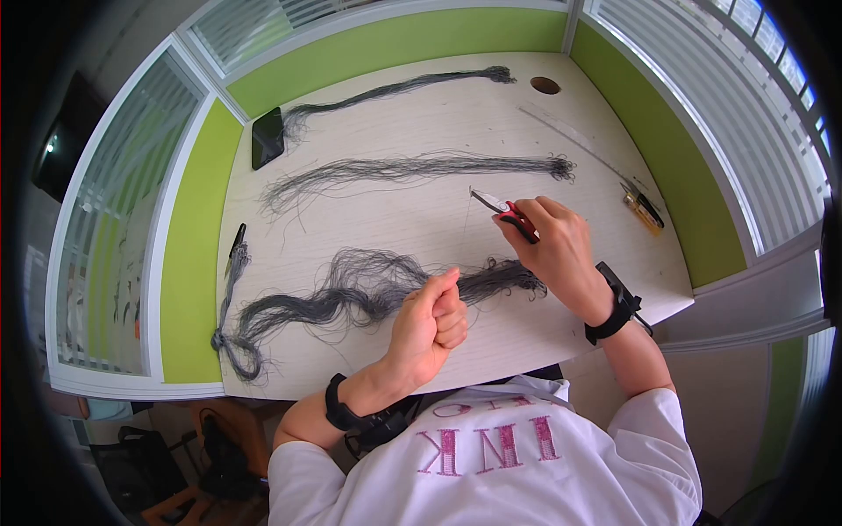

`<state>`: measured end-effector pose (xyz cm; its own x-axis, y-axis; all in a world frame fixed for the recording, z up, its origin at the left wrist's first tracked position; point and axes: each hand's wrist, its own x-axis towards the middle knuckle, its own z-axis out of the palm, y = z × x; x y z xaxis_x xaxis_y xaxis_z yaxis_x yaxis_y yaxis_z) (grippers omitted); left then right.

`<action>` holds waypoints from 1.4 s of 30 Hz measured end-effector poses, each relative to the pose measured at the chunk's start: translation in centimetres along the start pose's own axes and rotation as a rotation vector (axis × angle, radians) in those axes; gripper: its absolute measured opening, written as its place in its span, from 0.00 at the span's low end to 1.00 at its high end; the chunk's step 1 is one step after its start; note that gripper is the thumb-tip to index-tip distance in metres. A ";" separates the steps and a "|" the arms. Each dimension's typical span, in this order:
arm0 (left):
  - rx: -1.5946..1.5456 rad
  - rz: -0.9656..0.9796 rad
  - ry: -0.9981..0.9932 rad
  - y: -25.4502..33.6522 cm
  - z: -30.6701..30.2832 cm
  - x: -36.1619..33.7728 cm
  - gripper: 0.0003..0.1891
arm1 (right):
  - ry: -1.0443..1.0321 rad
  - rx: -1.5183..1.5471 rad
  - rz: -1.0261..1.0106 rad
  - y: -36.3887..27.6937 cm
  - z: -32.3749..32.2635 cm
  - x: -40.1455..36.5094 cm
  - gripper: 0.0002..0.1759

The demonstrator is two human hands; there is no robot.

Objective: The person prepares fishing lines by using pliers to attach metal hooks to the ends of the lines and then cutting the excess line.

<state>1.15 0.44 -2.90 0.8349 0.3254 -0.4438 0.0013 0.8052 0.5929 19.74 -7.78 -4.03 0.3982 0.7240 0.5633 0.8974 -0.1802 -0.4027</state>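
My right hand (561, 245) is wrapped round red-and-black-handled pliers (507, 213), whose narrow tips point up and left above the table. From the tips a very thin strand (467, 219) hangs down toward my left hand (427, 324). That hand is closed, thumb pressed against the curled fingers; the strand's end in it is too fine to follow. Beneath and behind both hands lies a wavy bundle of dark fibres (342, 298), its right end curly and partly behind my right hand. A straighter fibre bundle (412, 167) stretches across the table beyond the pliers.
Another dark bundle (395, 88) lies at the back, its loose end beside a black phone (267, 138). A clear ruler (579, 140) and a yellow-black cutter (644, 210) lie right. A black pen (238, 237) is left. Green partitions (395, 44) border the table (368, 223).
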 end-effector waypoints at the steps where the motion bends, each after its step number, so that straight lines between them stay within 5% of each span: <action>1: 0.000 0.000 0.000 0.0 0.0 0.0 0.27 | -0.006 0.002 0.005 0.0 0.0 0.0 0.11; 7: -0.012 0.003 -0.011 -0.5 -0.1 0.0 0.27 | 0.022 0.019 0.000 0.1 0.2 0.0 0.10; 11: 0.045 -0.236 -0.020 -4.0 -0.5 -2.2 0.26 | 0.303 -0.258 0.130 6.8 -3.9 2.6 0.13; 13: 0.146 0.028 0.054 -1.9 -1.1 -2.1 0.26 | 0.390 -0.237 0.132 5.8 -7.4 2.7 0.14; 20: 0.642 0.088 -0.022 3.7 -0.4 -2.5 0.26 | 0.343 -0.181 0.166 4.1 -9.8 2.3 0.14; 26: 0.979 0.014 -0.246 7.9 2.1 -2.6 0.26 | -0.352 0.856 0.381 -0.6 -6.5 0.5 0.11; 29: 0.955 -0.003 -0.299 8.9 3.5 -2.6 0.26 | -0.570 1.013 0.339 -3.3 -5.9 1.2 0.09; 37: 0.939 0.063 -0.229 8.7 3.2 -1.6 0.25 | -0.539 1.074 0.430 -3.5 -4.8 0.9 0.10; 40: 1.293 0.246 -0.010 7.6 1.8 -1.2 0.23 | -0.542 1.001 0.484 -2.8 -5.0 0.6 0.09; 42: 1.446 0.689 0.000 6.5 0.9 -0.7 0.20 | -0.530 0.965 0.505 -2.2 -5.0 0.6 0.09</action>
<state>1.08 5.02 1.90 0.8965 0.4112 0.1649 0.1376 -0.6123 0.7785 18.91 -10.31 0.83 0.3328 0.9390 -0.0869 0.0623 -0.1138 -0.9915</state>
